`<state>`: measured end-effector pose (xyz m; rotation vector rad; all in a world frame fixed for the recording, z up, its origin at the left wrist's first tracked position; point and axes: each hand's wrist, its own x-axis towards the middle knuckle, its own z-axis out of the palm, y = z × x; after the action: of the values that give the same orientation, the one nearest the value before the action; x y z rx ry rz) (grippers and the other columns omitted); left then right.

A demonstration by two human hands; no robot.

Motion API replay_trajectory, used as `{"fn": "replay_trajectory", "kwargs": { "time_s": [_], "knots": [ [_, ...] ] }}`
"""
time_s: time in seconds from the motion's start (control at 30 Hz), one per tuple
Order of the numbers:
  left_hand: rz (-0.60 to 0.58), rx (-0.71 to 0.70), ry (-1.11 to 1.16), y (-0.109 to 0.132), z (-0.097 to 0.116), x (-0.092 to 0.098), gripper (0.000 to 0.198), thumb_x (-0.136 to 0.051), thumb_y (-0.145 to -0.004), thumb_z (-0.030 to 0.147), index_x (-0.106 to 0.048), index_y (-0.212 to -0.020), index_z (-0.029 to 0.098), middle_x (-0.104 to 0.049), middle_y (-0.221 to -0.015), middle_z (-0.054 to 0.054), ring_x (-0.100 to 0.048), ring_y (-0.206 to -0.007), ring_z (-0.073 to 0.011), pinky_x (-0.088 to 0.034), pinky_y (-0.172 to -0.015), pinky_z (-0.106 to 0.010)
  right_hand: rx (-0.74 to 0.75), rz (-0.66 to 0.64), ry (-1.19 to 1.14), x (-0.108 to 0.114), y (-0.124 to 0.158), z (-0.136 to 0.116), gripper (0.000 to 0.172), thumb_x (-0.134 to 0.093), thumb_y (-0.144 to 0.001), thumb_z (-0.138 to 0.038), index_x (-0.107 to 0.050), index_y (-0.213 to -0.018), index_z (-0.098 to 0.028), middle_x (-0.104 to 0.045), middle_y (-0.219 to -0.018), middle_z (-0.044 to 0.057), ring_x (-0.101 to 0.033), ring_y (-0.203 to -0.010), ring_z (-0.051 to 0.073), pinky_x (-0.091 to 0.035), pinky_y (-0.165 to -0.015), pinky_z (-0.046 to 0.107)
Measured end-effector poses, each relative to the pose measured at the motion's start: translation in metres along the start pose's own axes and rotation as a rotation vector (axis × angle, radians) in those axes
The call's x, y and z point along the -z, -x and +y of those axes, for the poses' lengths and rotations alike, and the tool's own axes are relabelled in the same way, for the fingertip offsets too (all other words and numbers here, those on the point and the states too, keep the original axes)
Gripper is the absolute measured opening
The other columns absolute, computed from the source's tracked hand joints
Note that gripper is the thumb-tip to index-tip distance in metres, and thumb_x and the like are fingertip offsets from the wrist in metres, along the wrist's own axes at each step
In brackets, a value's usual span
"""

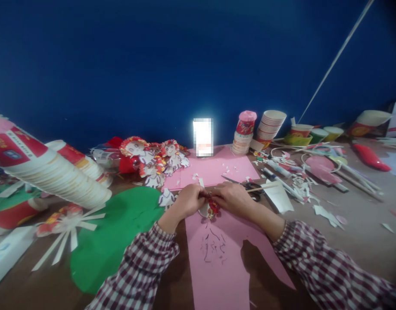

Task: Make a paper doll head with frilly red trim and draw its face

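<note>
My left hand (187,201) and my right hand (232,198) meet over a pink paper sheet (217,254) with pencil marks on it. Both are closed, pinching a small red and white paper-cup figure (210,210) between them. Part of the figure is hidden by my fingers. Black-handled scissors (249,186) lie just beyond my right hand, next to a thin wooden stick (260,187). A cut-out white paper figure (166,198) lies beside my left hand.
Stacks of paper cups (60,176) lie on their sides at the left, above a green paper shape (116,237). Finished cup dolls (152,161) stand behind a second pink sheet (213,170). Upright cup stacks (270,127), bowls, pens and paper scraps (301,181) crowd the right.
</note>
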<state>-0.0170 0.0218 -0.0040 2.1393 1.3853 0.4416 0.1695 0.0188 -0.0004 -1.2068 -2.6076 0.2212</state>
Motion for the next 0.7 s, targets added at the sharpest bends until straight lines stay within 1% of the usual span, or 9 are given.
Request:
{"fn": "replay_trajectory", "kwargs": {
  "time_s": [0.2,0.43,0.6,0.7],
  "knots": [
    [0.037,-0.018,-0.117,0.001,0.002,0.0,0.021,-0.052,-0.069,0.016,-0.07,-0.079,0.019,-0.068,-0.08,-0.004,-0.06,-0.074,-0.0162,-0.042,-0.064,-0.024,-0.001,-0.001,0.003,0.001,0.001,-0.002,0.017,-0.051,-0.089,-0.028,-0.067,-0.094,-0.023,-0.066,-0.086,0.003,-0.057,-0.084,0.016,-0.035,-0.069,0.024],
    [0.039,-0.02,-0.187,0.002,0.006,0.002,0.02,-0.052,-0.068,0.015,-0.069,-0.075,0.02,-0.066,-0.078,-0.003,-0.058,-0.074,-0.016,-0.041,-0.064,-0.025,-0.024,-0.016,-0.007,0.009,0.0,-0.007,0.017,-0.052,-0.087,-0.024,-0.068,-0.092,-0.023,-0.067,-0.087,0.003,-0.058,-0.083,0.015,-0.036,-0.068,0.024],
    [0.055,-0.016,-0.246,0.002,0.01,0.002,0.018,-0.052,-0.067,0.013,-0.068,-0.073,0.019,-0.066,-0.079,-0.004,-0.058,-0.077,-0.0167,-0.041,-0.068,-0.026,-0.026,-0.016,-0.036,0.009,0.0,-0.007,0.017,-0.051,-0.087,-0.022,-0.068,-0.091,-0.023,-0.067,-0.088,0.003,-0.058,-0.084,0.015,-0.037,-0.072,0.024],
    [0.051,-0.005,-0.262,0.003,0.013,0.002,0.018,-0.052,-0.068,0.013,-0.069,-0.074,0.019,-0.066,-0.08,-0.004,-0.058,-0.078,-0.0176,-0.042,-0.069,-0.027,-0.027,-0.015,-0.041,0.008,0.0,-0.007,0.016,-0.052,-0.086,-0.022,-0.068,-0.09,-0.022,-0.067,-0.087,0.003,-0.058,-0.083,0.015,-0.037,-0.072,0.024]
  ]
}}
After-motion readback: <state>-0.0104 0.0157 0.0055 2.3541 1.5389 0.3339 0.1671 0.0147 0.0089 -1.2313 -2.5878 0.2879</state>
